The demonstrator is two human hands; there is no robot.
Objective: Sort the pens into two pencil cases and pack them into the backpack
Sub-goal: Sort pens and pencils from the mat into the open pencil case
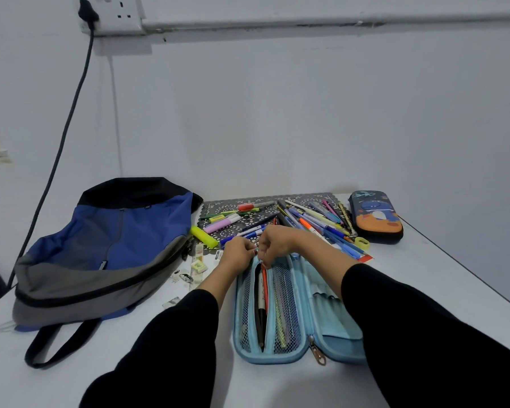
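There, gripped the far rim of the light blue pencil case with the left hand, fingers curled tight. Pinched with the right hand just above the top of a red pen; could not tell whether on the pen or on a zip pull. Had the case spread open on the white table, with the red pen and a black pen in its mesh pocket. Saw the loose pens heaped on a patterned mat beyond, between the blue and grey backpack and a closed dark pencil case.
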